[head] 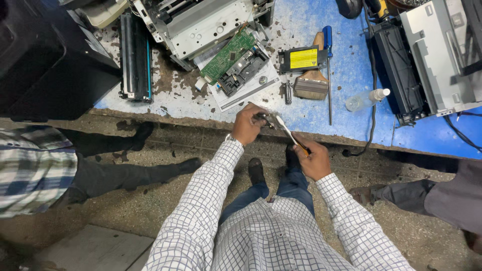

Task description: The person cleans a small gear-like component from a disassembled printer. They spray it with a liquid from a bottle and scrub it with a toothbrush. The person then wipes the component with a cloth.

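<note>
My left hand grips a small dark metal part at the near edge of the blue workbench. My right hand holds a thin tool with a pale shaft, its tip set against that part. Both hands are level with the bench's edge, above my legs and shoes. My sleeves are white with a fine check.
On the bench lie a green circuit board, a stripped printer frame, a toner cartridge, a black unit with a yellow label, a paintbrush, a blue-handled screwdriver, a small bottle and another printer. Other people stand left and right.
</note>
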